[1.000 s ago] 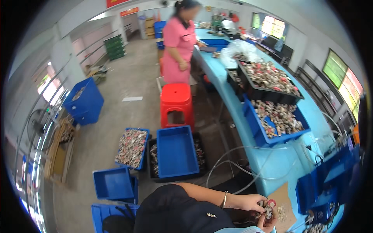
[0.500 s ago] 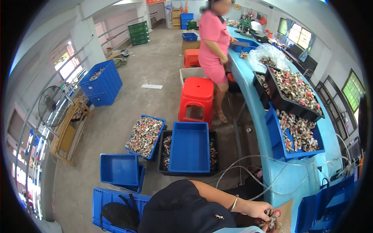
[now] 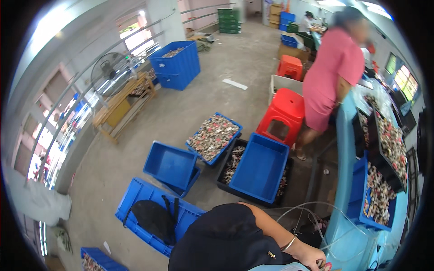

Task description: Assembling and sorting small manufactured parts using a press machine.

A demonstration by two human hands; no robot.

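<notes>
At the lower right edge my left hand (image 3: 312, 257) is closed around small mottled brown, white and pink pieces (image 3: 323, 265). Their exact kind is too small to make out, and the picture's edge cuts them off. A bangle circles the left wrist, and a black sleeve covers the upper arm. The hand is beside the light-blue workbench (image 3: 341, 180). Farther along that bench, a blue crate (image 3: 357, 192) and a black crate (image 3: 379, 156) hold many similar pieces. My right hand does not show.
On the floor stand an empty-looking blue tray (image 3: 260, 167) on a black crate, a tray of pieces (image 3: 213, 137), another blue tray (image 3: 169, 165) and a black bag (image 3: 151, 221) on a blue crate. A person in pink (image 3: 332, 77) stands near a red stool (image 3: 282, 115). Clear tubes (image 3: 316, 207) loop beside the bench.
The view has swung left, so the room's things sit farther right. My left hand, still gripping pieces, is now nearer the lower edge. The person in pink has turned more toward the bench.
</notes>
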